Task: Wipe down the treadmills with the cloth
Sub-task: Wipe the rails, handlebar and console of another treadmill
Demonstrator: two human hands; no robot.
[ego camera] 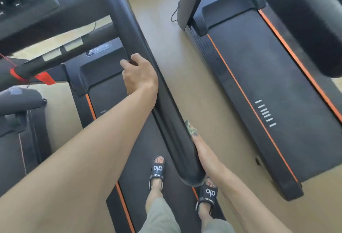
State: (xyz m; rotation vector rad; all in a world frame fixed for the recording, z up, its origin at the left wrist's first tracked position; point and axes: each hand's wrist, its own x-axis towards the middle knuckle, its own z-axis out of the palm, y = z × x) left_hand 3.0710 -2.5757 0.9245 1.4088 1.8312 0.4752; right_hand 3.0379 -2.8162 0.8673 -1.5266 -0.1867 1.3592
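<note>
I stand on the belt (137,151) of a black treadmill with orange side stripes. Its thick black right handrail (129,34) runs diagonally down through the middle of the view. My left hand (138,75) grips that rail from the inner side, fingers curled over its top. My right hand (194,138) reaches under the rail's lower end and is mostly hidden behind it. A green patterned cloth (190,128) shows bunched at that hand, against the rail's outer side.
A second black treadmill (268,84) stands parallel on the right, across a strip of tan floor (185,77). The console (20,1) and crossbar with a red safety clip (44,78) are at upper left. Dark padded equipment (18,140) stands at far left.
</note>
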